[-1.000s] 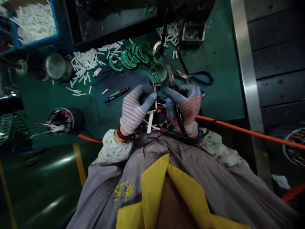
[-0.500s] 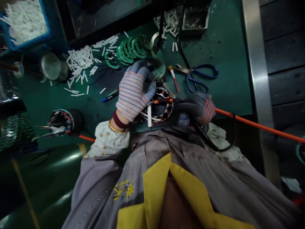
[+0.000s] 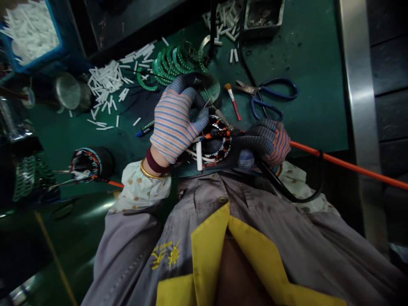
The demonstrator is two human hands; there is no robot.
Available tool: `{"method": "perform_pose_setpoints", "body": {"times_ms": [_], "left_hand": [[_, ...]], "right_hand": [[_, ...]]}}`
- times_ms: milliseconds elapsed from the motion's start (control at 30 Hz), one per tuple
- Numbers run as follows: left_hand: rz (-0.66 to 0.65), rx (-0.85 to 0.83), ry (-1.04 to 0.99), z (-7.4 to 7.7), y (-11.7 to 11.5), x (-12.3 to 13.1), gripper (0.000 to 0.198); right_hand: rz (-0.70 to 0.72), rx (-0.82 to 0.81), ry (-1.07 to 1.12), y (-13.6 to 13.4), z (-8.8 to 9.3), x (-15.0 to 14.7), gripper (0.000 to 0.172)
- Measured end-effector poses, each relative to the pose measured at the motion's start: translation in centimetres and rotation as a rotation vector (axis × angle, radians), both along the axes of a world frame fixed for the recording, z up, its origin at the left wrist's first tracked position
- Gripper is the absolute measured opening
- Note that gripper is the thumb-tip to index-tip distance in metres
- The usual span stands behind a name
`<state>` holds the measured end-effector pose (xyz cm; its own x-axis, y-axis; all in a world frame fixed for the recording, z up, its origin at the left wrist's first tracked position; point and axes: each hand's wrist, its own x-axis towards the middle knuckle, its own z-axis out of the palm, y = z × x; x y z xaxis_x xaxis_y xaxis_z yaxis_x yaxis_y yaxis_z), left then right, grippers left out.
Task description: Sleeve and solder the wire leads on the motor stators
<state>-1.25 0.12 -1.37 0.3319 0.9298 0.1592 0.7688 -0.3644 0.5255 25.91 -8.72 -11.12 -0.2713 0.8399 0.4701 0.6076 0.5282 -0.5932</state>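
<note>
Green bench mat (image 3: pixel 314 110), strewn with white tubes (image 3: pixel 106 80). Watching remotely, I log the wound stator (image 3: pixel 227 146) between right hand (image 3: pixel 265 142), fingers wrapped round a soldering iron (image 3: pixel 221 117), and left hand (image 3: pixel 174 121), fingers curled narrowly near the tip; whether they pinch anything, I cannot tell.
</note>
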Motion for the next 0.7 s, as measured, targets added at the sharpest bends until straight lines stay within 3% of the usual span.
{"method": "perform_pose_setpoints", "body": {"times_ms": [100,200,333,433,567,700], "left_hand": [[0.015,-0.024,-0.044,0.3,-0.2,0.1,0.015],[0.022,-0.017,-0.066,0.5,-0.4,0.4,0.023],[0.048,-0.019,-0.081,0.2,-0.4,0.7,0.029],[0.030,-0.055,-0.125,-0.7,0.0,0.6,0.035],[-0.012,-0.052,-0.144,-1.4,0.3,0.2,0.040],[-0.035,-0.025,-0.147,-0.4,-0.1,0.2,0.031]], "right_hand": [[-0.114,0.005,-0.002,0.1,0.6,-0.9,0.047],[-0.270,-0.038,-0.076,1.9,2.7,-2.6,0.055],[-0.235,-0.203,-0.249,5.0,5.5,-4.5,0.054],[-0.241,-0.298,-0.317,5.7,6.8,-4.8,0.051],[-0.195,-0.295,-0.382,5.3,7.4,-4.7,0.052],[-0.223,-0.299,-0.316,4.8,5.9,-4.5,0.049]]}}
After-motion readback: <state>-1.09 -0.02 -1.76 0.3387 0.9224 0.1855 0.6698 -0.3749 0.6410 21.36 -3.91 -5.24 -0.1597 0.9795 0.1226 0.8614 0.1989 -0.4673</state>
